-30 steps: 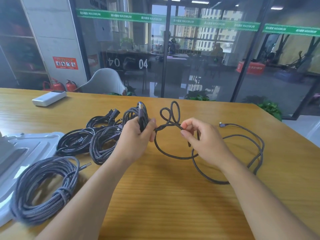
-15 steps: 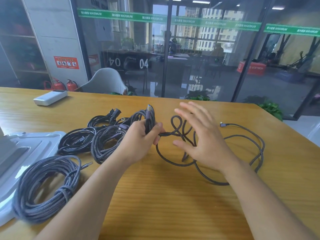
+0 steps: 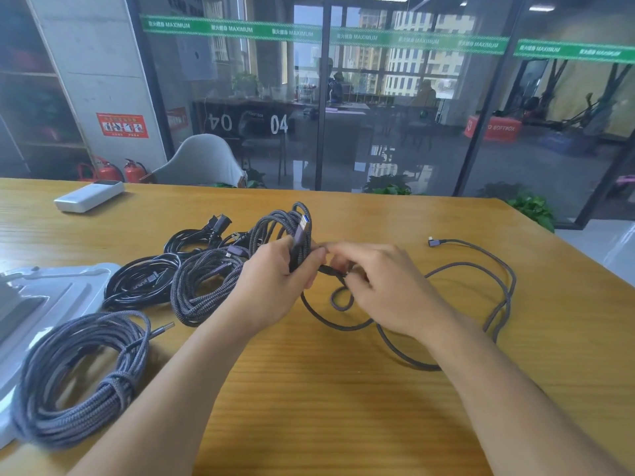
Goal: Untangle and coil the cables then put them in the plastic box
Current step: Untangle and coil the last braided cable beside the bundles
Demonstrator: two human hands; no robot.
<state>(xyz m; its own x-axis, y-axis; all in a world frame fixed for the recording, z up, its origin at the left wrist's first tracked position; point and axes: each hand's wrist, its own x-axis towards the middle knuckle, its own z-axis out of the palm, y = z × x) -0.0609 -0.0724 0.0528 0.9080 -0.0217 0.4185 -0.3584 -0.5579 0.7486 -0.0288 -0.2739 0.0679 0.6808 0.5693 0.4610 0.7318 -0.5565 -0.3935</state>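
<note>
- Wooden tabletop (image 3: 343,407) is stretching out in front of me, with a glass wall and an office showing behind it.
- My left hand (image 3: 275,283) is gripping a grey braided cable bundle (image 3: 213,286) – fingers curled round its raised loops and the plug standing up among them.
- My right hand (image 3: 381,286) is pinching the loose cable (image 3: 481,269) just beside the left hand, fingers curled tight on the strand; its slack is trailing in wide loops over the wood to my right, ending in an angled plug.
- A finished grey coil (image 3: 79,379) is lying at near left, partly on the white plastic box lid (image 3: 51,290).
- Black cables (image 3: 144,280) are sitting in a heap between the lid and the bundle – a white power bank (image 3: 89,196) is resting far left.
</note>
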